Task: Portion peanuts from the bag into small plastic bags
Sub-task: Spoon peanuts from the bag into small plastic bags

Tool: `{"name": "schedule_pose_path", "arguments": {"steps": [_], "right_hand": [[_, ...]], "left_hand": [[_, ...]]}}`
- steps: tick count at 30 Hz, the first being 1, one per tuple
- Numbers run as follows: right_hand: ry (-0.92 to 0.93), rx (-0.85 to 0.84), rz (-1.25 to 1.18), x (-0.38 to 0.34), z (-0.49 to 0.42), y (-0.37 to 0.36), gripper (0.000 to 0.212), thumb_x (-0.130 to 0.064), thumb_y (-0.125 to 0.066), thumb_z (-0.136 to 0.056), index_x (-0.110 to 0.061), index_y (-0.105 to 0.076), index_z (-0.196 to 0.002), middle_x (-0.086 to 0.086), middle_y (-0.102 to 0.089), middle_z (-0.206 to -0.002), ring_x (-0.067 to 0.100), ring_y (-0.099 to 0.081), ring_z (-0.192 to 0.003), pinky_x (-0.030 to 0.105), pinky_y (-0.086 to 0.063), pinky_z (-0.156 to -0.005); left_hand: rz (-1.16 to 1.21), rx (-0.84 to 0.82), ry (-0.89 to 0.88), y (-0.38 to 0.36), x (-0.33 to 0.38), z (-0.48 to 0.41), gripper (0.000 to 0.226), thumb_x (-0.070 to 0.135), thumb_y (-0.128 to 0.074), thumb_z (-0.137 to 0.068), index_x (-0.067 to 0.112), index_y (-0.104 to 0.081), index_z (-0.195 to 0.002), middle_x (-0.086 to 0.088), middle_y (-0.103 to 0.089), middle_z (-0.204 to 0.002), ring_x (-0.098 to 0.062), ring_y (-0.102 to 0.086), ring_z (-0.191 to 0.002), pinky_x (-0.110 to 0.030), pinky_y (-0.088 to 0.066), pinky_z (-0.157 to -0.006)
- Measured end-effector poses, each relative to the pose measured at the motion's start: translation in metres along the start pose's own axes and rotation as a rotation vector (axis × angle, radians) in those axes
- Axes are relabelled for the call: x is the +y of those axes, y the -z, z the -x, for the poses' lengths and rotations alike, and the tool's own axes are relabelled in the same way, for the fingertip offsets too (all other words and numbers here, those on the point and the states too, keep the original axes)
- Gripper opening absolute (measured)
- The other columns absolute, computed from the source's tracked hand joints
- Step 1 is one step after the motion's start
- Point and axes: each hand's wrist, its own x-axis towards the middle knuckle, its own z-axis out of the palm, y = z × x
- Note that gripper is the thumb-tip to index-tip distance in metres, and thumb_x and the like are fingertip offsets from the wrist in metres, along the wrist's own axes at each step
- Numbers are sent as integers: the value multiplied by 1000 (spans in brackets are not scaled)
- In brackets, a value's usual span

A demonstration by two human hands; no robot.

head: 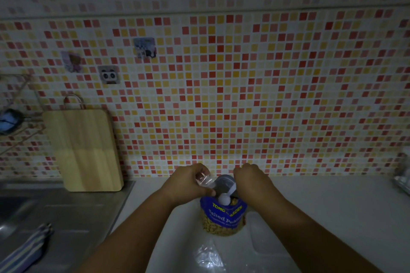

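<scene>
A blue bag of salted peanuts [223,217] stands open and upright on the white counter [332,206], with peanuts showing through its clear lower part. Just above its mouth, my left hand [188,182] pinches a small clear plastic bag [205,178]. My right hand [253,180] grips the far edge of the peanut bag's grey inner lip [225,185]. A white scoop-like object [224,199] sits in the bag's mouth. Near the front edge of the counter lie clear plastic bags [207,255].
A wooden cutting board [83,150] leans against the tiled wall at the left. A steel sink and drainboard [66,213] lie left of the counter, with a striped cloth [26,248] on them. A flat clear piece [268,241] lies right of the peanut bag.
</scene>
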Motion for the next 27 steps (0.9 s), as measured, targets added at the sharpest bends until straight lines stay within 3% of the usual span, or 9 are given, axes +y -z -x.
{"name": "schedule_pose_path", "arguments": {"steps": [5, 8, 12, 16, 22, 27], "right_hand": [[58, -29, -57, -13, 8, -7, 37, -22, -52, -91, -10, -54, -126, 12, -58, -124, 26, -50, -118, 30, -41, -93], [-36, -62, -136, -21, 10, -23, 38, -22, -55, -91, -12, -55, -127, 13, -56, -125, 26, -51, -116, 31, -42, -97], [-177, -25, -233, -25, 7, -39, 35, -26, -55, -90, -13, -59, -122, 11, -58, -120, 27, -53, -111, 30, -43, -94], [-279, -49, -244, -22, 3, -43, 31, -30, -57, -89, -21, -61, -118, 4, -61, -116, 22, -55, -108, 31, -41, -96], [-467, -39, -318, -6, 0, -41, 27, -21, -45, -93, -22, -66, -110, 0, -66, -113, 19, -60, -103, 30, -46, -93], [-564, -101, -536, 18, -2, -39, 27, -19, -47, -90, -12, -70, -103, 6, -68, -107, 25, -63, -101, 29, -48, -83]], "left_hand": [[29, -53, 39, -7, -5, 0, 39, 29, -85, -60, 29, -58, -89, 1, -69, -97, -13, -65, -90, -35, -59, -80], [48, -77, 66, -10, -5, 0, 40, 28, -84, -62, 26, -58, -92, -2, -69, -99, -15, -65, -92, -38, -59, -81], [86, -84, 95, -13, -3, 0, 44, 29, -84, -63, 19, -59, -98, -1, -70, -97, -13, -66, -90, -37, -58, -80], [105, -97, 118, -14, -2, -1, 47, 28, -82, -66, 18, -57, -104, 5, -67, -92, -8, -64, -87, -27, -56, -73], [173, -108, 141, -11, -4, -1, 44, 27, -80, -70, 17, -57, -105, 6, -66, -92, -8, -62, -88, -25, -54, -70], [200, -2, 132, -5, -10, -4, 37, 34, -81, -68, 24, -61, -98, 1, -66, -98, -15, -63, -93, -34, -55, -80]]}}
